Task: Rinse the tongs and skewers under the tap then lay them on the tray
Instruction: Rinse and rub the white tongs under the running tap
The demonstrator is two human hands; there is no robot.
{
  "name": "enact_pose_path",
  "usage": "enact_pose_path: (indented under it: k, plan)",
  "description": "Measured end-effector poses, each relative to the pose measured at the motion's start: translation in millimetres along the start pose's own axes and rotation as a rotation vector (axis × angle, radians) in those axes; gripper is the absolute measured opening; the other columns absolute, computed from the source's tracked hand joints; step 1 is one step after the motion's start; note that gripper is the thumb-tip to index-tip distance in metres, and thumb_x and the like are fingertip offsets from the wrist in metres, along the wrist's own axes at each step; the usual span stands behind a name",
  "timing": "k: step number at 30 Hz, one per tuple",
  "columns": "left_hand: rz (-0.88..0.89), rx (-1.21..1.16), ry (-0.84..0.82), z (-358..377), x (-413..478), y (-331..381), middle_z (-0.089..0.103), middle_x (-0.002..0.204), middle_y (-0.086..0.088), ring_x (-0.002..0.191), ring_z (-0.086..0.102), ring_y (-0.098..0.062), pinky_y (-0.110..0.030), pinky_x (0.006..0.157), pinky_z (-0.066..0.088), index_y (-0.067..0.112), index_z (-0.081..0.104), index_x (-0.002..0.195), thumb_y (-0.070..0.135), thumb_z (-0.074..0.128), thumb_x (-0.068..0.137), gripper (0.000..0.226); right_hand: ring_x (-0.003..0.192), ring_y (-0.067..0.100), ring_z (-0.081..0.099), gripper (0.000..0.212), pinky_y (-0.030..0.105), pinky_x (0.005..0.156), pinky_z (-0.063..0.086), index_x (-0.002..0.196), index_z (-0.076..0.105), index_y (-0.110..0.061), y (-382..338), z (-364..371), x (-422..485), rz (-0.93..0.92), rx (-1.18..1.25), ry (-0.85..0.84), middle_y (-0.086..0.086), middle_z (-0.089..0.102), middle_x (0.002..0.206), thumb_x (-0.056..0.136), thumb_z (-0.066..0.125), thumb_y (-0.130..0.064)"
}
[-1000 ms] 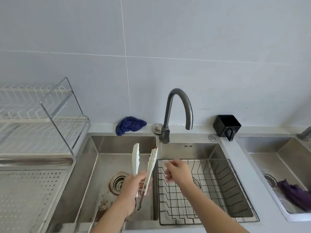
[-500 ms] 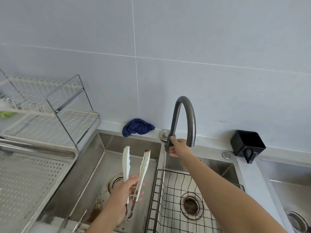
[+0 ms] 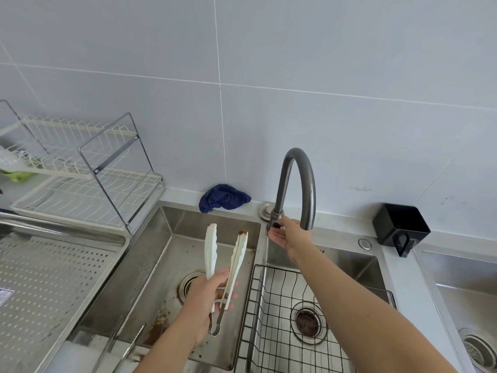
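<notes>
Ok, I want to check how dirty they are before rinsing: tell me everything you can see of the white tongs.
The white tongs have two arms, plastic by the look, with scalloped edges, joined at a grey metal loop at the near end. Brown residue marks both tips, the right one more. The arms stand spread apart, tips pointing away from the person. The left hand grips them low, fingers curled round the arms. They are held over the left basin, touching nothing else.

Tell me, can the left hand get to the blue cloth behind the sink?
Probably yes: only the open sink basin lies between the left hand and the blue cloth. But that hand grips the tongs, so grabbing it would be awkward.
</notes>
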State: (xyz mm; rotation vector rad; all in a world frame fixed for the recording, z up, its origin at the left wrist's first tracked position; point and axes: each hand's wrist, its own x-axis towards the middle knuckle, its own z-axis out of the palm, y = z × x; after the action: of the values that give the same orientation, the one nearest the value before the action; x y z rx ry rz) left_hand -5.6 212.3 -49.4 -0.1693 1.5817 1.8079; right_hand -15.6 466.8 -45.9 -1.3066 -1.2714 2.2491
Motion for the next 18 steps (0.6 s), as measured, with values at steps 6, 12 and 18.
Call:
enact_pose_path:
  k: [6,12,18]
  plan:
    - [-0.001,0.016,-0.006,-1,2,1,0.072,0.105,-0.029,0.075,0.070,-0.028,-0.034,0.057,0.056,0.007,0.079,0.102,0.025,0.071,0.093,0.022,0.084,0.031,0.071,0.029,0.037,0.073,0.064,0.118,0.054,0.003,4,1,-2,-0.005,0.041,-0.004,0.028,0.069,0.103,0.096,0.068,-0.010]
    - [-0.004,0.040,-0.008,-1,2,1,0.073,0.105,-0.026,0.077,0.070,-0.028,-0.034,0.059,0.055,0.009,0.079,0.103,0.024,0.070,0.094,0.020,0.079,0.028,0.068,0.011,0.043,0.092,0.060,0.096,0.057,0.002,6,0,-4,-0.026,0.010,-0.045,0.022,0.066,0.092,0.098,0.061,-0.008]
    - [-0.014,0.109,-0.011,2,-3,-4,0.076,0.102,-0.021,0.083,0.074,-0.029,-0.035,0.063,0.057,0.011,0.078,0.107,0.027,0.069,0.094,0.022,0.076,0.024,0.067,0.013,0.033,0.067,0.063,0.112,0.063,-0.006,20,-17,-26,-0.158,-0.056,-0.043,0.015,0.069,0.089,0.101,0.061,-0.012]
